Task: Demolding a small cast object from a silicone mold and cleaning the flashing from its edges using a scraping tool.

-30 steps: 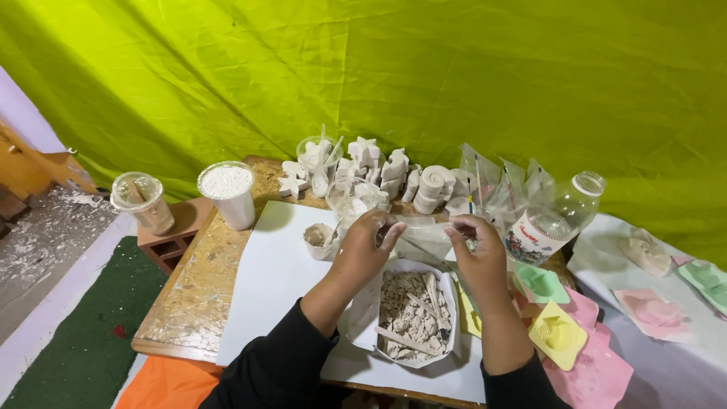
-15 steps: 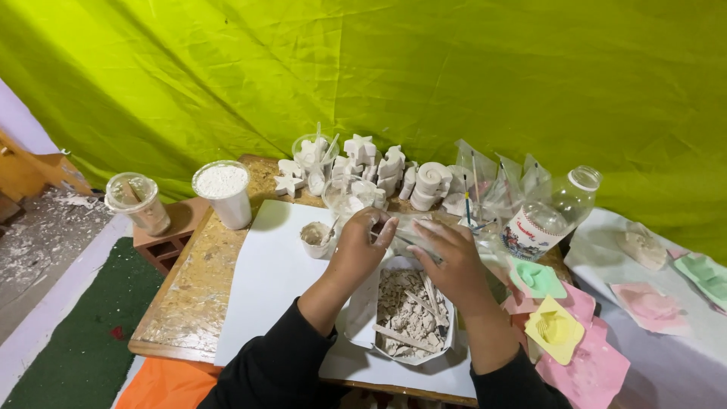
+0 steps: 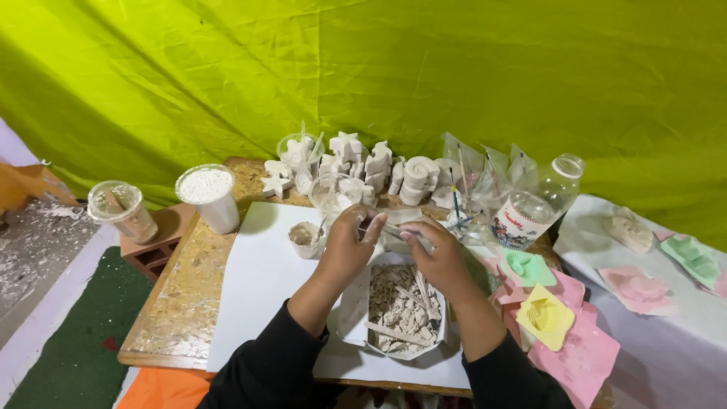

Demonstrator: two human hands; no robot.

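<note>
Big chipboard worktop (image 3: 174, 303) under a white paper sheet (image 3: 261, 295). Both hands, left (image 3: 347, 246) and right (image 3: 439, 257), pinch a small pale plaster piece (image 3: 394, 231) above the white tray of plaster rubble (image 3: 401, 310). It's probably light, brittle and chalky, so best held at the ends. The little paste cup (image 3: 305, 238) and white plaster figures (image 3: 363, 170) crowd close.

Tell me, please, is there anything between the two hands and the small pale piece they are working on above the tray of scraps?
Nothing visible stands between them. The left hand and the right hand both already grip the small pale piece with their fingertips, directly above the tray of scraps, with open space below it.
</note>
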